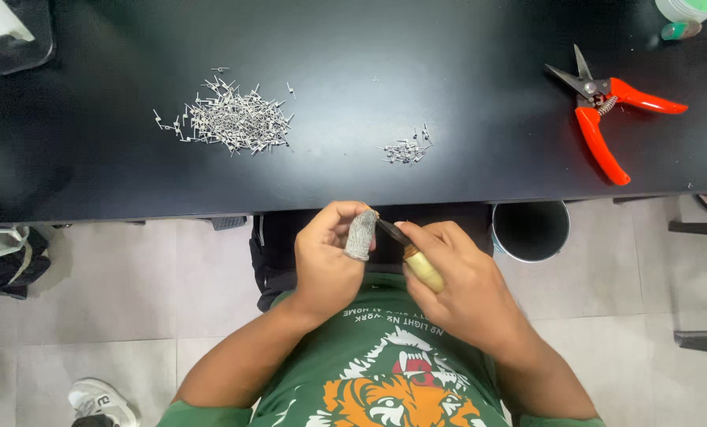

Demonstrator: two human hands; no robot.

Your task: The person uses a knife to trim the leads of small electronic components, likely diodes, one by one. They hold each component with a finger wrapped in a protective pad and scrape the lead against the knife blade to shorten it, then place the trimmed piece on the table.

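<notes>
My right hand [460, 281] grips a small knife [409, 251] by its pale wooden handle, the dark blade pointing up and left. My left hand [330, 257] is closed just left of it, its thumb in a grey fabric guard [361, 235] that touches the blade near the tip. A tiny piece seems pinched between the left fingers by the blade, too small to make out. Both hands hover over my lap, below the front edge of the black table [353, 186].
On the table lie a large heap of small metal pins [231, 119], a smaller heap [407, 149] and orange-handled pruning shears [606, 107]. A metal bin [531, 230] stands under the table's edge on the right. A bag [1, 261] sits at the left.
</notes>
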